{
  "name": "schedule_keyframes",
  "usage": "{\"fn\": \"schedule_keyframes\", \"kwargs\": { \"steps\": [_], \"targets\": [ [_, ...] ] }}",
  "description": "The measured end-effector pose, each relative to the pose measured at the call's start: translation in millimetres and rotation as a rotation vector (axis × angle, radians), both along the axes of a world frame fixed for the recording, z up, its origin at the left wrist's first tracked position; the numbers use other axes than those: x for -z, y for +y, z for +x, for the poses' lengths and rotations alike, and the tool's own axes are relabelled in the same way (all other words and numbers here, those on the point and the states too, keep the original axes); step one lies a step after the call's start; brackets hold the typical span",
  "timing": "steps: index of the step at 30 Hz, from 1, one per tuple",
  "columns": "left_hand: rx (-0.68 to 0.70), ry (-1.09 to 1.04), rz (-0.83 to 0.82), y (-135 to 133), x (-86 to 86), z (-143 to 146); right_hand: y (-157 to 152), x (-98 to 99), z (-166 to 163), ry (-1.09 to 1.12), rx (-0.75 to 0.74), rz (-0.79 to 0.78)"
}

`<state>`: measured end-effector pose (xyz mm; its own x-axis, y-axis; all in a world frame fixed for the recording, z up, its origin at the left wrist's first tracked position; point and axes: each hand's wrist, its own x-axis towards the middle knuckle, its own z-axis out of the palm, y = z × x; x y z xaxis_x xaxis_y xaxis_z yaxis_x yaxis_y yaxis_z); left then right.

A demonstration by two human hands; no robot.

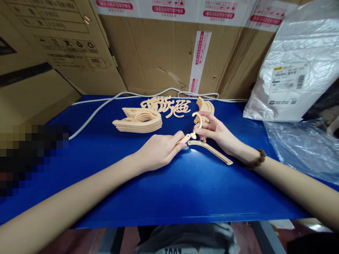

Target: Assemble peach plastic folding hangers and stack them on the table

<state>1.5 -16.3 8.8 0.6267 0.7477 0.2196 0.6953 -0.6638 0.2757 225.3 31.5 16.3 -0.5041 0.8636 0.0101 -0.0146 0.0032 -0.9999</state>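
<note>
Between finger and thumb, my left hand (pixel 161 150) pinches a short beige plastic piece (pixel 186 138) with a rounded end. My right hand (pixel 215 130) grips a curved beige plastic hook (pixel 199 119), whose round base almost meets the end of that piece; whether they touch I cannot tell. Under my right hand, a long beige hanger arm (pixel 212 152) with a hole at its end lies slanting on the blue table. Further back sits a heap of loose beige hooks (pixel 169 106).
A neat stack of beige hanger pieces (pixel 140 121) stands left of centre, and another stack (pixel 206 106) lies behind my right hand. White cable (pixel 113 98) runs along the back. Cardboard boxes (pixel 164 53) wall off the rear. A white plastic parcel (pixel 286 77) leans at right.
</note>
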Motion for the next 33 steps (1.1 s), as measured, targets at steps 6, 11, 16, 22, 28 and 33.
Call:
{"fn": "schedule_keyframes", "kwargs": {
  "steps": [6, 11, 16, 22, 28, 33],
  "targets": [
    [0.038, 0.014, 0.046, 0.4, 2.6, -1.0, -2.6, -0.1, -0.5, -0.007, -0.047, -0.005],
    [0.044, 0.052, 0.078, 0.2, 4.1, 0.4, -2.9, -1.0, -0.2, -0.017, -0.064, -0.022],
    [0.016, 0.098, 0.152, -1.5, 6.3, 1.8, -1.9, -1.5, 0.1, -0.051, -0.049, 0.0],
    [-0.02, 0.153, 0.203, -3.3, 6.1, 3.2, -3.6, -3.0, -0.6, -0.084, -0.024, 0.024],
    [-0.028, 0.191, 0.165, -4.2, 4.2, 3.6, -3.4, -2.4, -1.0, -0.094, -0.02, 0.048],
    [-0.058, 0.243, 0.147, -5.0, 2.4, 5.6, -3.5, -1.1, -1.4, -0.12, -0.007, 0.083]
  ]
}}
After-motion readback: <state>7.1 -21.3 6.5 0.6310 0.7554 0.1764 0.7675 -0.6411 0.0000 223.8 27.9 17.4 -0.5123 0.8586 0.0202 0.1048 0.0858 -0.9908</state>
